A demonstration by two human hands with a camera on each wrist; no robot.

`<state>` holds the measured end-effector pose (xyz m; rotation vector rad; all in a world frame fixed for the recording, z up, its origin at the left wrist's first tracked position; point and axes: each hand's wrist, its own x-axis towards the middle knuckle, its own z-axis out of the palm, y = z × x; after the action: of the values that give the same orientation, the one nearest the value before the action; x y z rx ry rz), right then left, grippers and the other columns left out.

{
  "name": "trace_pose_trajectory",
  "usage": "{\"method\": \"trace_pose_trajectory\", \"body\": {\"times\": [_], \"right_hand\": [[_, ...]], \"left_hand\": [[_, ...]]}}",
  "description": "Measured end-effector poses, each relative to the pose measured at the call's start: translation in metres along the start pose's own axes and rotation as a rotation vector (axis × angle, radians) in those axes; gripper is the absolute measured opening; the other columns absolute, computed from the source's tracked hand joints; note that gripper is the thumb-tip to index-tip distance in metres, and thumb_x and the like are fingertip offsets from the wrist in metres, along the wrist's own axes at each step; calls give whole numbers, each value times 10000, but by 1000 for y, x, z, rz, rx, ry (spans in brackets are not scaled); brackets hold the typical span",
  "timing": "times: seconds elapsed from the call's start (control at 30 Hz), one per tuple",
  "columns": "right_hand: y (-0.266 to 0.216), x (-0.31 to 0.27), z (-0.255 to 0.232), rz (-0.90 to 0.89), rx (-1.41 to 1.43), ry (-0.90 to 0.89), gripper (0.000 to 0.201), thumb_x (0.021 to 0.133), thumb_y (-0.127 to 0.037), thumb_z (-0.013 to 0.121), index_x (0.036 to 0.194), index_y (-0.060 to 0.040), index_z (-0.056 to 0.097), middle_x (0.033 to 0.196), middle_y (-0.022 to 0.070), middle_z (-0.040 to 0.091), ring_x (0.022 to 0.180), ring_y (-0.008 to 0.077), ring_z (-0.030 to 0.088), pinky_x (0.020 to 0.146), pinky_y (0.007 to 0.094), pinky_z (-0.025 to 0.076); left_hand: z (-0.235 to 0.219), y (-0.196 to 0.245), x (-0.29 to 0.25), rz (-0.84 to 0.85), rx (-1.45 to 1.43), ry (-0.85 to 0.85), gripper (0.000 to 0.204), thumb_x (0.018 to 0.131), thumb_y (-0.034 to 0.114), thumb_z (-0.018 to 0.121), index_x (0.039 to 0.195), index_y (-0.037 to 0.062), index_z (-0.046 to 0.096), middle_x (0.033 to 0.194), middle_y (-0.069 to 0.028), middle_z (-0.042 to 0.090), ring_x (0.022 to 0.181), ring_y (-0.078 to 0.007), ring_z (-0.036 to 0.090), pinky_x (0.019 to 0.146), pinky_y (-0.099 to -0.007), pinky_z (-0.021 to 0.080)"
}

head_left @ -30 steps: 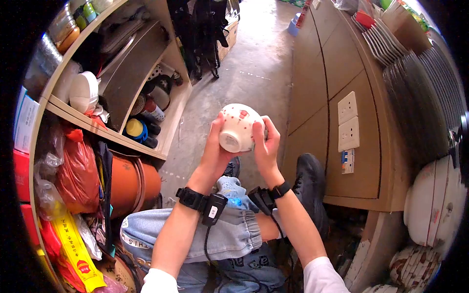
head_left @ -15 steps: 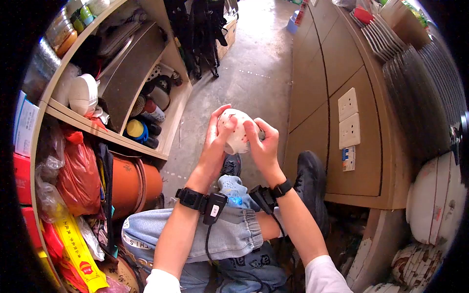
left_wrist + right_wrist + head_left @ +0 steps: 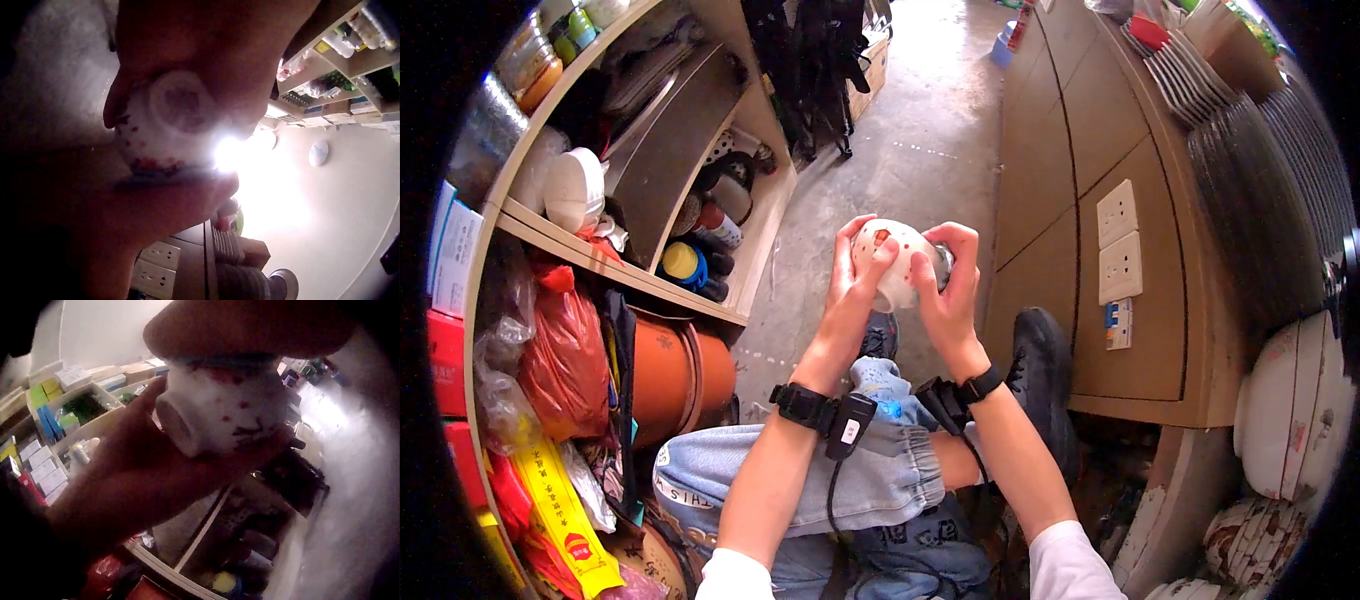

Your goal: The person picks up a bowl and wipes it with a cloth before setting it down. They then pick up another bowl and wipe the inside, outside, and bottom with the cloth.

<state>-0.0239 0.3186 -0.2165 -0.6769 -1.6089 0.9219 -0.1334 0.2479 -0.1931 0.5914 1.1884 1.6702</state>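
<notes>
Wrist views dim and soft, white glare (left one) blowing out.

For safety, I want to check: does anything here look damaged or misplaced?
The panel below the right cabinet has ragged white patches, perhaps peeling paint. The bowl shows no clear crack.

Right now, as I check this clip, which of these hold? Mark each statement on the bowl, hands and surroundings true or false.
1. The left hand and the right hand both hold the bowl. True.
2. The bowl is plain white. False: it has red marks.
3. The sockets are on the right-hand cabinet. True.
4. The bowl stands on the floor. False: it is held up.
5. The orange pot is on the person's left. True.
</notes>
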Motion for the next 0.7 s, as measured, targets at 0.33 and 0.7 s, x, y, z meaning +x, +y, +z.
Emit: {"method": "trace_pose_trajectory", "body": {"times": [0.33, 0.7], "right_hand": [[1, 0, 0, -143, -138, -43, 337, 858, -113, 647, 1143, -12, 497, 1081, 173, 564, 1022, 327, 553, 937, 401, 438], [-9, -1, 3, -85, 136, -184, 390, 828, -27, 578, 1207, -11, 489, 1241, 178, 507, 1184, 332, 492, 1068, 415, 359]], "left_hand": [[0, -8, 3, 182, 131, 22, 597, 927, 380, 693, 1373, 102, 410, 1213, -110, 523, 1114, -183, 543, 920, -318, 488], [-4, -8, 8, 203, 8, 136, 566, 924, 356, 678, 1351, 96, 412, 1200, -108, 517, 1094, -181, 542, 900, -307, 488]]}}
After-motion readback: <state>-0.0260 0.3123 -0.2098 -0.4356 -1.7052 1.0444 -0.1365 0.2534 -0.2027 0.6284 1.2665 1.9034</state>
